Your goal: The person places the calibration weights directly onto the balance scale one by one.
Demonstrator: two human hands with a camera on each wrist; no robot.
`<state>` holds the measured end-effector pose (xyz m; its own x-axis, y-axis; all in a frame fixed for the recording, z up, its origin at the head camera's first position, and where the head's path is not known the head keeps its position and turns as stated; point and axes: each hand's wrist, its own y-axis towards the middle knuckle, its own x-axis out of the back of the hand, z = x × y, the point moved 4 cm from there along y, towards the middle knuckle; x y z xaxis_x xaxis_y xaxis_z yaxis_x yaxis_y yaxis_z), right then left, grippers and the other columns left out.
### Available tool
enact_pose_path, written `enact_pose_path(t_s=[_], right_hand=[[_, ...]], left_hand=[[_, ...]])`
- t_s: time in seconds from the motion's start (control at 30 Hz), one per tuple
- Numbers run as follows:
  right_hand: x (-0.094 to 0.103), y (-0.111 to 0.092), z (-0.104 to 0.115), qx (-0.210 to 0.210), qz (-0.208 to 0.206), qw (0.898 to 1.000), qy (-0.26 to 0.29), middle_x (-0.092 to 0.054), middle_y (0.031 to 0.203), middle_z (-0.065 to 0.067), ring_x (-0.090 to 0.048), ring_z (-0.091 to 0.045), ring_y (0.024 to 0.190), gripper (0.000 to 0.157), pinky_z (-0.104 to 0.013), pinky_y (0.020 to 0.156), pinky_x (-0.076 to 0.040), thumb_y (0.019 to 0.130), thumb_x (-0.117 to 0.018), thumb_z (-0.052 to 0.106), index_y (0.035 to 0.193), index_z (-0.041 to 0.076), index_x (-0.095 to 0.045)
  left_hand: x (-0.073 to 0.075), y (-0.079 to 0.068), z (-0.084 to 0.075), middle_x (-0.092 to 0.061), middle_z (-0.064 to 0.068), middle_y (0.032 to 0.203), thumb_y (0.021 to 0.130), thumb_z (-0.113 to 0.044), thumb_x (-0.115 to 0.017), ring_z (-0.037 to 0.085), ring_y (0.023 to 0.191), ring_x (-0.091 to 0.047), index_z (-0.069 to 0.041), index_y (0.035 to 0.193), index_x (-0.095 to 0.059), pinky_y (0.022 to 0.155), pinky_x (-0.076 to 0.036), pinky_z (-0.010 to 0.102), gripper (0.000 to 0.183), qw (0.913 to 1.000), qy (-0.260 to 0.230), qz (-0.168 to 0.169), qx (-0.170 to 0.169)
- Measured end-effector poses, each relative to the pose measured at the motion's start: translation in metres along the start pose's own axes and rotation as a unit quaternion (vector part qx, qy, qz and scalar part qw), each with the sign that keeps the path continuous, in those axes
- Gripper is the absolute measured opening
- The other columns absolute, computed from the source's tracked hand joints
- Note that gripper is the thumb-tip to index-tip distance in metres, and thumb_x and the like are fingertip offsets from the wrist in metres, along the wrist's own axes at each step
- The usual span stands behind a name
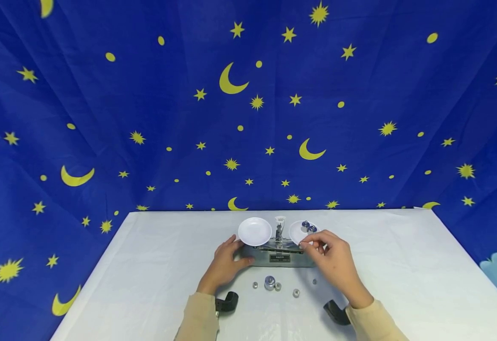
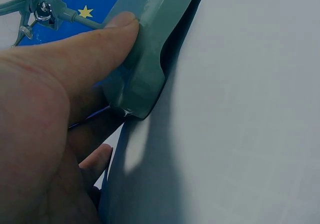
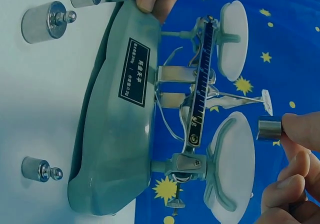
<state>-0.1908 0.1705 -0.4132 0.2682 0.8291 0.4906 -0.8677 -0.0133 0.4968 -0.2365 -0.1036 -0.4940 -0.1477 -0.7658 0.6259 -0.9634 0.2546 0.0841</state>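
Note:
A green two-pan balance scale (image 1: pixel 261 258) stands on the table, with a bare left pan (image 1: pixel 254 231) and a right pan (image 1: pixel 295 231) bearing two metal weights (image 1: pixel 305 225). My left hand (image 1: pixel 226 266) grips the left end of its base. In the left wrist view the thumb (image 2: pixel 117 31) lies on the base and the other fingers go round the end. My right hand (image 1: pixel 338 259) pinches a small metal weight (image 3: pixel 269 129) between thumb and fingertips, just above the right pan. Its knob is hidden by the fingers.
In front of the scale several loose weights stand on the white table (image 1: pixel 146 293): a large one (image 1: pixel 269 282) and smaller ones, including one (image 1: pixel 296 293) nearer me. Black wrist straps (image 1: pixel 229 302) sit on both arms. A blue star-patterned cloth (image 1: pixel 180 118) hangs behind.

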Motion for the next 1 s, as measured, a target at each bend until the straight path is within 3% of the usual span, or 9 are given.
enact_pose_path(t_s=[0.57, 1.0], right_hand=[[0.002, 0.004, -0.004, 0.007, -0.029, 0.999, -0.021, -0.054, 0.071, 0.009, -0.049, -0.008, 0.062, 0.013, -0.018, 0.051, -0.042, 0.081, -0.081, 0.003, 0.085, 0.013, -0.075], [0.0, 0.012, -0.002, 0.043, -0.044, 0.997, -0.048, -0.052, 0.071, 0.009, -0.047, -0.008, 0.063, 0.011, -0.017, 0.053, -0.037, 0.081, -0.081, 0.003, 0.085, 0.011, -0.075]], left_hand=[[0.0, 0.0, 0.001, -0.051, 0.018, 0.148, 0.085, -0.033, -0.079, 0.043, 0.146, -0.03, -0.005, 0.14, -0.059, 0.116, -0.02, 0.069, 0.064, 1.0, 0.001, 0.001, -0.002], [0.0, 0.001, 0.002, -0.05, 0.019, 0.149, 0.086, -0.034, -0.079, 0.044, 0.146, -0.03, -0.004, 0.14, -0.059, 0.116, -0.021, 0.069, 0.064, 1.0, 0.001, 0.005, 0.002]])
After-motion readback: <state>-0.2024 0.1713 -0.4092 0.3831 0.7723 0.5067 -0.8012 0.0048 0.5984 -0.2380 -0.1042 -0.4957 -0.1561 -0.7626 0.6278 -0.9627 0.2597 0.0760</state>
